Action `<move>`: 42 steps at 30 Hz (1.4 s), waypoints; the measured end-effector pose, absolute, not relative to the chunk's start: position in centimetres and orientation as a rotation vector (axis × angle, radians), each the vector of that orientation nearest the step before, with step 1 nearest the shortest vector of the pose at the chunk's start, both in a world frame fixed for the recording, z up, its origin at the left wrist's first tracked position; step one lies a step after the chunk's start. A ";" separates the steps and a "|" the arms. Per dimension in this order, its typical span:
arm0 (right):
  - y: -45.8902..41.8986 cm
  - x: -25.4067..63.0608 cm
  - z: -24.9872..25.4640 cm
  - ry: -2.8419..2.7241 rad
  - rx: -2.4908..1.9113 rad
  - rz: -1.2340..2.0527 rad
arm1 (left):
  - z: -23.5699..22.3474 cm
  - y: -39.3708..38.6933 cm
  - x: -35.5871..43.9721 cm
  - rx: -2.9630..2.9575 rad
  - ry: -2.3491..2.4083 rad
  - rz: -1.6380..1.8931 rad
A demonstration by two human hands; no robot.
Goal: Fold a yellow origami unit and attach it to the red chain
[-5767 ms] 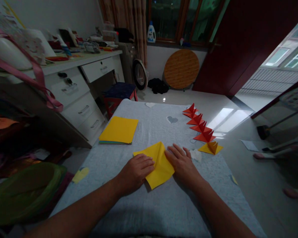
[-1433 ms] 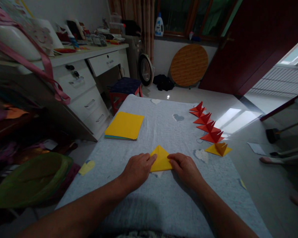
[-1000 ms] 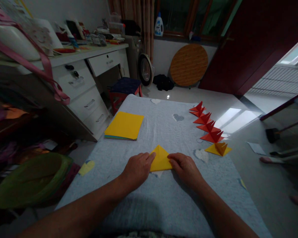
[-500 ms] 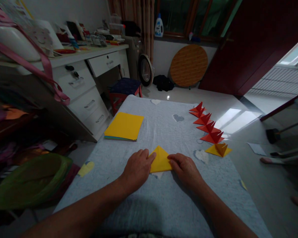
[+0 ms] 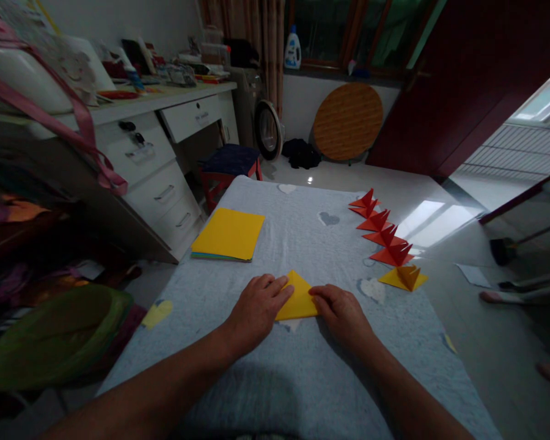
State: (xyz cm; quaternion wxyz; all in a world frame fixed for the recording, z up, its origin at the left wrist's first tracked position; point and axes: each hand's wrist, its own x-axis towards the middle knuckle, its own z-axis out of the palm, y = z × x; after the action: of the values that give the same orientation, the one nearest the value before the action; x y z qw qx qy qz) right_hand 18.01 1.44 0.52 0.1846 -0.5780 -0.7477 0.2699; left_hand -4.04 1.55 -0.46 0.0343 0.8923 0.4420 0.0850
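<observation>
Several red shapes (image 5: pixel 384 236) and one yellow shape (image 5: pixel 406 278), apparently complete, stand along the right edge of the bench (image 5: pixel 302 229); the paper (image 5: pixel 302 304), midway between the side edges, seems only part-folded, their raised points left unmade. Yellow, flat and triangular, it aims its apex at the far edge. Right hand (image 5: pixel 344 313): fingers pinching its right side; left hand (image 5: pixel 256 308): fingers laid on its left, grip uncertain

The folded sheet (image 5: pixel 301 304) is matt paper; the cover (image 5: pixel 293 238), cloth; the floor (image 5: pixel 421 211), glossy.
</observation>
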 end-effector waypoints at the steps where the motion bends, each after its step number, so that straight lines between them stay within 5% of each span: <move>1: 1.4 18.0 0.5 -2.104 -1.632 0.766 | -0.5 1.5 -4.0 2.748 1.359 0.265; 42: 1.5 17.9 0.6 -2.099 -1.651 0.756 | -0.1 0.1 -2.5 2.759 1.260 0.218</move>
State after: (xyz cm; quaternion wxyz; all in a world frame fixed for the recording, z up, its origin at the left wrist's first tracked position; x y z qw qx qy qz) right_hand 17.90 1.47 0.61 0.1818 -0.5850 -0.7436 0.2680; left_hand -2.47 0.08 -0.08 0.0505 0.9061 0.4138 0.0715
